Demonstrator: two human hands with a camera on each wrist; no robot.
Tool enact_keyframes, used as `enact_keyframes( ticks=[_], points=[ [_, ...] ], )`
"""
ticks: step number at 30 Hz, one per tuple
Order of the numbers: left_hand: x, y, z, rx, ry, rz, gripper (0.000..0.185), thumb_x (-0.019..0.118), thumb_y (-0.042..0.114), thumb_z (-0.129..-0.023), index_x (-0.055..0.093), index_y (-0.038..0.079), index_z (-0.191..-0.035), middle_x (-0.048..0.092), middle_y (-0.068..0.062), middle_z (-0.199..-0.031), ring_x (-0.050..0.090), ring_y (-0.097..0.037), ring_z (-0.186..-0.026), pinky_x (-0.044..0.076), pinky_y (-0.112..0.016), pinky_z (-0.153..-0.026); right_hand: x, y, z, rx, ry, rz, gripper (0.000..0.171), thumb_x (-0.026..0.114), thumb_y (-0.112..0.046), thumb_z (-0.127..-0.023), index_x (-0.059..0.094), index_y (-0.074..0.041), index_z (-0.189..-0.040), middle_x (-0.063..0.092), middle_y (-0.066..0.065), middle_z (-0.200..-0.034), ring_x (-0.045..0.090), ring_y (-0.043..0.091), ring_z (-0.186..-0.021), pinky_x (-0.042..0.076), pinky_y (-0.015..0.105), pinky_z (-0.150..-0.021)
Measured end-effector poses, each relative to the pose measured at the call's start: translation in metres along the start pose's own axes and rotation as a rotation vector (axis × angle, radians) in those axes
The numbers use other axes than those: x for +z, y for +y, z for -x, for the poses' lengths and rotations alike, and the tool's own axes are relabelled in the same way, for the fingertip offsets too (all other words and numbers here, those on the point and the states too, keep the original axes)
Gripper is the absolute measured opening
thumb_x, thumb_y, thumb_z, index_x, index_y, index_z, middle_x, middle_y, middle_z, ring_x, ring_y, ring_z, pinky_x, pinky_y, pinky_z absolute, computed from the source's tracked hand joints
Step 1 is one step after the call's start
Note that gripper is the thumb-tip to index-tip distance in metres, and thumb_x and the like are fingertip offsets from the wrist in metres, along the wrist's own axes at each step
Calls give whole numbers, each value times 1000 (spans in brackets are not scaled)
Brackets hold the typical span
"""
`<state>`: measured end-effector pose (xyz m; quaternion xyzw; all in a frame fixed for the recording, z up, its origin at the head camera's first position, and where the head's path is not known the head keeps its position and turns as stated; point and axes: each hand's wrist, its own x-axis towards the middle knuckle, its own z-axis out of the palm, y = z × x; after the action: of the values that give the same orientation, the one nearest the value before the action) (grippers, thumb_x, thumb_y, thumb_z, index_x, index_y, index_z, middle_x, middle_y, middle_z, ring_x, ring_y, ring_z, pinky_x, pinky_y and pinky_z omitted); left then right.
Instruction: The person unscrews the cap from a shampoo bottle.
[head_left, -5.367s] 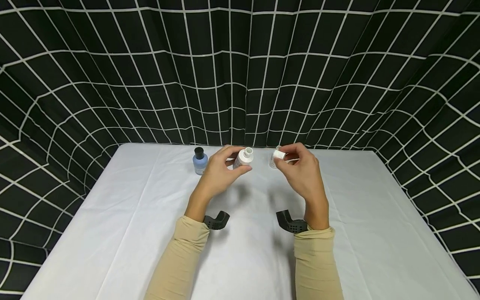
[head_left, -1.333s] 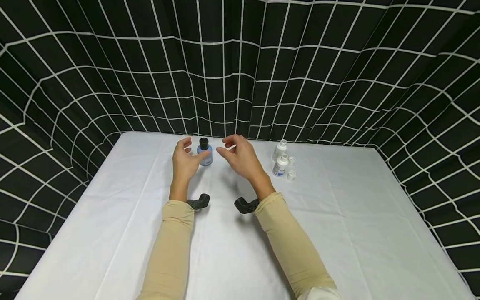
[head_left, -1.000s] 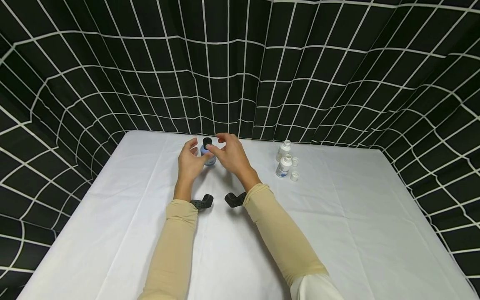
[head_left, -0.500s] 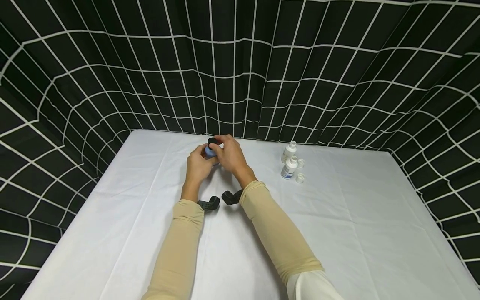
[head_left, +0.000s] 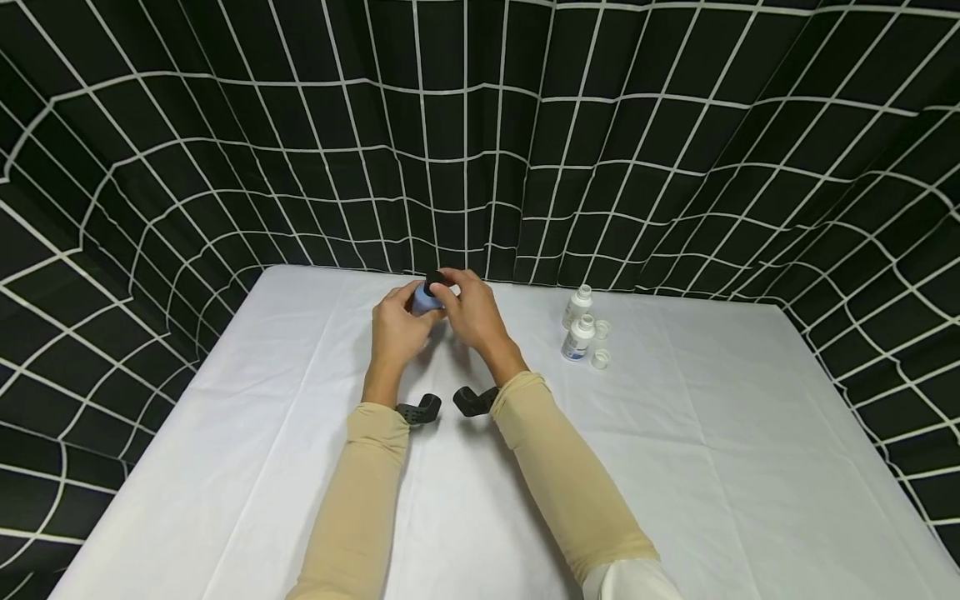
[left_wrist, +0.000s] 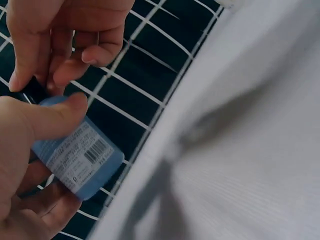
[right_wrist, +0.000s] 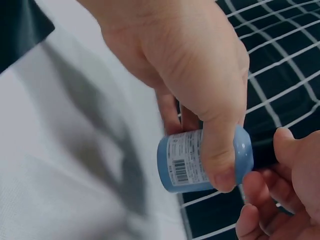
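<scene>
My left hand (head_left: 397, 329) grips a small blue bottle (head_left: 425, 302) around its body, near the back edge of the table. In the left wrist view the thumb lies across the labelled side of the bottle (left_wrist: 87, 160), and a barcode shows. The black cap (right_wrist: 264, 149) sits on the bottle's neck, and my right hand (head_left: 476, 315) pinches it between thumb and fingers. The bottle is tilted, its cap end toward my right hand. In the head view the fingers hide much of the bottle's lower part.
Two uncapped white bottles, a front one (head_left: 578, 340) and a back one (head_left: 577, 306), stand upright to the right. Beside them lie two white caps, one nearer (head_left: 601, 359) and one farther (head_left: 602, 329). A black gridded curtain (head_left: 480, 150) rises behind the white-covered table (head_left: 247, 467).
Earlier my hands held a white bottle and its cap; both now rest at the right. My hands moved to the blue bottle, took hold of its body and cap, and tilted it.
</scene>
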<state>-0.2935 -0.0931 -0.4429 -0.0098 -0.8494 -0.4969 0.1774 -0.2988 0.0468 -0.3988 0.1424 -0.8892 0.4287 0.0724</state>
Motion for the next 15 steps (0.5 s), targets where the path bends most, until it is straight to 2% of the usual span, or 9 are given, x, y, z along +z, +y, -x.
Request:
enact_keyframes(
  ticks=[3, 7, 11, 15],
  points=[
    [-3, 7, 1, 45, -7, 45, 60, 90, 27, -77, 69, 9, -130, 71, -13, -122, 68, -29, -114, 54, -45, -100, -8, -5, 7, -13, 49, -31, 41, 57, -30, -105, 62, -4, -137, 66, 13, -123, 66, 26, -88, 54, 36, -81],
    [-1, 12, 2, 97, -63, 92, 62, 90, 28, -78, 68, 9, -133, 69, -11, -125, 67, -27, -113, 55, -43, -98, -18, -8, 18, 7, 107, -53, 42, 59, -29, -104, 62, -4, -137, 66, 14, -120, 66, 26, -85, 54, 34, -75],
    [5, 15, 4, 136, -134, 81, 61, 91, 29, -77, 69, 12, -131, 68, -8, -123, 66, -23, -107, 56, -41, -93, -26, -7, 30, 70, 147, -66, 42, 61, -29, -103, 63, -4, -136, 67, 14, -120, 68, 27, -87, 55, 35, -76],
    [9, 27, 7, 183, -196, 106, 59, 91, 29, -77, 70, 13, -129, 68, -6, -124, 66, -20, -111, 57, -38, -95, -35, -9, 43, 145, 230, -130, 40, 64, -30, -100, 66, -6, -132, 71, 14, -118, 70, 26, -90, 56, 34, -76]
  ],
)
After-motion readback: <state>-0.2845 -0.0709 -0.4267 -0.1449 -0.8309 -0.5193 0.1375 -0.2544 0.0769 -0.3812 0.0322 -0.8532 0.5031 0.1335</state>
